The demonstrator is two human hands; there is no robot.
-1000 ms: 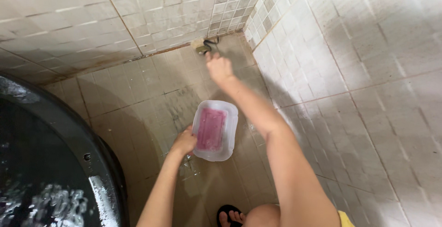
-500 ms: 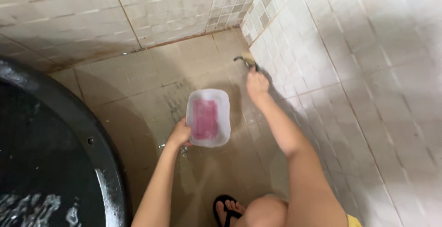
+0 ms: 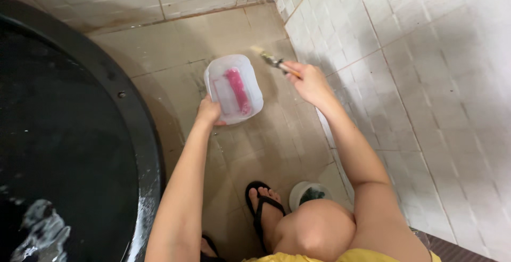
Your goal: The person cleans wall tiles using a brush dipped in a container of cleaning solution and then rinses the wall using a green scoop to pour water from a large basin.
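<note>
Left hand (image 3: pixel 208 112) grips tub (image 3: pixel 233 89) rim, keeping it level; right hand (image 3: pixel 308 81) pinches paintbrush (image 3: pixel 274 62) just beside tub, bristles clear.

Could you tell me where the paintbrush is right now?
In the head view, the paintbrush is in the right hand, just right of the tub, near the tiled wall.

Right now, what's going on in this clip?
A person crouches in a tiled corner beside a large black water tub. The left hand grips the rim of a translucent plastic container with a pink block inside, held above the wet floor. The right hand holds a small paintbrush, its bristles pointing toward the container's far side, near the wall tiles. A black sandal and a small round cup sit by the knee.
</note>
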